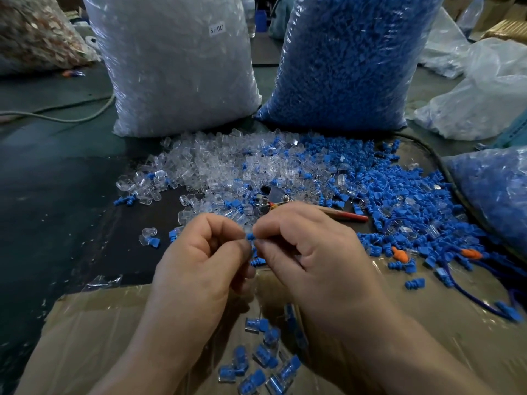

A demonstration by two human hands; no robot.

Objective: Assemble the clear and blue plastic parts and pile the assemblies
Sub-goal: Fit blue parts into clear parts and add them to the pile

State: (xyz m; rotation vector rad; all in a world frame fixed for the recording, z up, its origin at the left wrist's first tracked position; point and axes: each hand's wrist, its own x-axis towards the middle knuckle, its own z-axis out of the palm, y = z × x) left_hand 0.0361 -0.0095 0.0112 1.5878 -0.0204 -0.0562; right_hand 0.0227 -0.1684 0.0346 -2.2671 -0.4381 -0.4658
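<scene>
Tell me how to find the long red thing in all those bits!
Start at the tall bag of blue parts at the back and come down to the loose blue pile in front of it. Just beyond the right hand lies a thin red handle, pointing right. It is the only long red thing there; its neighbours are mostly small blue or clear pieces.
</scene>
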